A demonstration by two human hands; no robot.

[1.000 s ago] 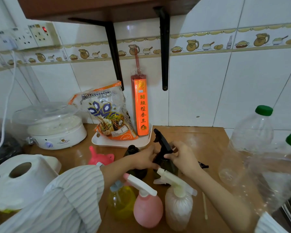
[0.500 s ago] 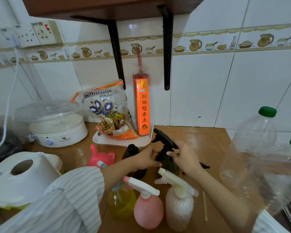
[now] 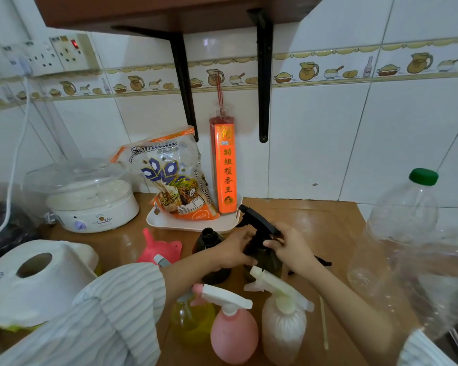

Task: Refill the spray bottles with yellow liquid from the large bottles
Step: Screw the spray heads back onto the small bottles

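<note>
A dark spray bottle (image 3: 269, 256) stands at the middle of the wooden counter (image 3: 315, 223). My left hand (image 3: 233, 252) grips its body and my right hand (image 3: 291, 247) is closed on its black trigger head (image 3: 257, 220). A second dark bottle (image 3: 209, 235) without a head stands just left of it. Nearer me are a yellow-filled bottle (image 3: 192, 322), a pink spray bottle (image 3: 233, 331) and a whitish spray bottle (image 3: 283, 326). A pink funnel (image 3: 158, 248) lies to the left. Two large clear bottles with green caps (image 3: 405, 210) (image 3: 447, 276) stand at the right and look empty.
A white tray (image 3: 196, 225) at the back holds a rice bag (image 3: 175, 175) and an orange incense pack (image 3: 224, 167). A white cooker (image 3: 90, 199) and a toilet roll (image 3: 35, 278) sit at the left. A thin stick (image 3: 324, 323) lies on the counter. A shelf with black brackets (image 3: 262, 75) hangs overhead.
The black trigger head has turned on the dark bottle, its nozzle now pointing more to the left and back. Both hands stay on the bottle. The camera shifted slightly.
</note>
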